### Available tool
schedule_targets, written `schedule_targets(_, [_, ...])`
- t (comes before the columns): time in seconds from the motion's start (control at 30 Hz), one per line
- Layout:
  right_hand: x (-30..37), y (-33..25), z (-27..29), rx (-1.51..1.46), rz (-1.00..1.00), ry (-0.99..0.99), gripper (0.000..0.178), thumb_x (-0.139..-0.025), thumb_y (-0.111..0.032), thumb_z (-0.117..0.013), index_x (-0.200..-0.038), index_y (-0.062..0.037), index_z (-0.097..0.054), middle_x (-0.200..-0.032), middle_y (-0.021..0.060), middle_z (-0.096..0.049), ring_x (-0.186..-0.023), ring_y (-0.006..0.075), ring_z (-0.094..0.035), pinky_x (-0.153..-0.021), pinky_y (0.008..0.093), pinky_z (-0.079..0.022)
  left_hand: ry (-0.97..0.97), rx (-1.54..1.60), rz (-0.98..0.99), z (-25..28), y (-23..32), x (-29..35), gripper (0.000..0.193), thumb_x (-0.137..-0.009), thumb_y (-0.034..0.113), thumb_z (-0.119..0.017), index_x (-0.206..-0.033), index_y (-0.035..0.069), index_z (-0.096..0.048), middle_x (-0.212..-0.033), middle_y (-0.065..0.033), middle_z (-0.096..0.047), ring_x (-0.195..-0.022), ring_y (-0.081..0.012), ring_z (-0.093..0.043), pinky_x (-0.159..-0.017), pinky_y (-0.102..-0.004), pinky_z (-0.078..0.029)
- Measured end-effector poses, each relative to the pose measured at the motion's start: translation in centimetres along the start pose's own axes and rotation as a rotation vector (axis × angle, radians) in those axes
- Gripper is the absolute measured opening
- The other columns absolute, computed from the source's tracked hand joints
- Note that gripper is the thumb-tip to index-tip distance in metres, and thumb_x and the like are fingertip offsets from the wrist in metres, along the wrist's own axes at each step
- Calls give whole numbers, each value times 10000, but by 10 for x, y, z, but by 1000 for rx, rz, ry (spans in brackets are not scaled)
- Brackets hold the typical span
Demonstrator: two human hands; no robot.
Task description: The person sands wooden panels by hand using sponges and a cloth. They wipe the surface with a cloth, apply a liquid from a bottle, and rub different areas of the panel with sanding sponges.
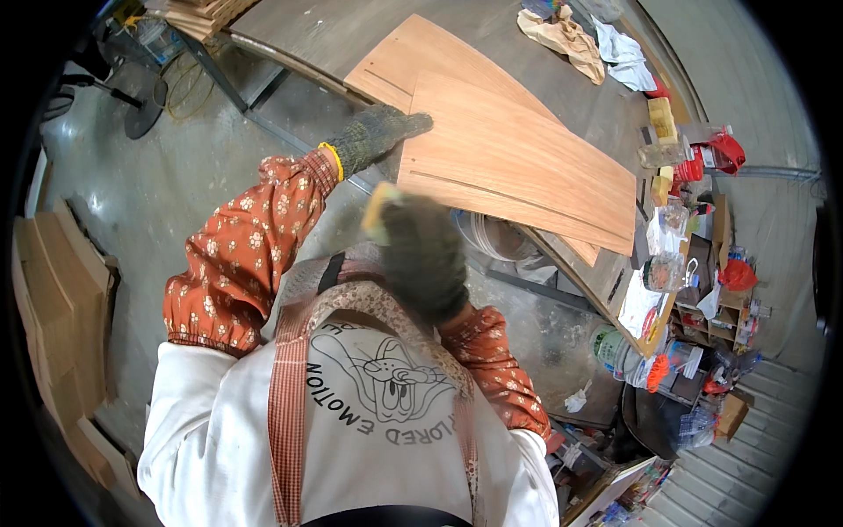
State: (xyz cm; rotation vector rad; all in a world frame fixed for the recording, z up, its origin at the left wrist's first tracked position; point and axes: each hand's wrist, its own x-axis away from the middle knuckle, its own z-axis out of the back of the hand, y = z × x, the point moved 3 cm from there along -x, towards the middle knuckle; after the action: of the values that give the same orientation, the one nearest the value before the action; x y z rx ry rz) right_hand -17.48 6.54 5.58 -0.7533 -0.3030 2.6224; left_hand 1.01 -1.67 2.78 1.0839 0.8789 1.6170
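A flat, light reddish wooden panel (518,162) with a narrow groove along its near side lies on top of a second similar panel (421,53). My left hand (379,136), in a dark knit glove with a yellow cuff, grips the upper panel's left end; the thumb rests on its face and the other fingers are hidden. In front of that end, close to my apron, my gloved right hand (423,255) is smeared by motion. A pale yellow sponge-like block (378,212) sticks out of its left side, apart from the panel.
The panels rest on a worn workbench (303,31). Along its right side are crumpled cloths (566,39), a yellow sponge block (662,119), a clear jar (665,272) and red containers. A bucket (492,235) stands below the bench edge. Stacked boards (61,325) lean at left.
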Motion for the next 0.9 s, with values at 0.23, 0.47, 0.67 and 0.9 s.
schedule_targets(0.23, [9, -9, -13, -1, -78, -183, 451, -798, -157, -602, -1231, -46, -540, -1160, 176, -553, -1095, 356, -538, -885, 483, -458, 161, -79, -210, -6, -27, -10, 583, -881, 532, -558, -671, -10, -588, -553, -64, -484, -497, -145, -452, -511, -306, -418])
schedule_targets(0.47, [7, -1, 8, 57, -165, 20, 545, -848, -325, -613, -1310, -65, -484, -1306, 175, -465, -1208, 345, -475, -990, 470, -390, -17, 42, -39, 0, -9, -1, 588, -878, 532, -562, -747, -37, -633, -579, -87, -545, -530, -147, -535, -528, -306, -449])
schedule_targets(0.67, [14, -17, -22, -17, 5, -53, 519, -781, -258, -610, -1262, -75, -542, -1229, 150, -537, -1190, 338, -483, -983, 459, -404, -50, 287, 115, -7, -12, -3, 529, -826, 473, -670, -846, -55, -650, -703, -79, -624, -601, -119, -573, -540, -261, -469])
schedule_targets(0.9, [3, 17, 30, -48, -44, 198, 528, -771, -176, -632, -1272, -52, -521, -1179, 160, -550, -1104, 339, -528, -930, 455, -425, 16, 300, 11, -4, -12, 0, 379, -884, 362, -621, -1043, 21, -665, -806, -35, -595, -618, -87, -503, -524, -241, -440])
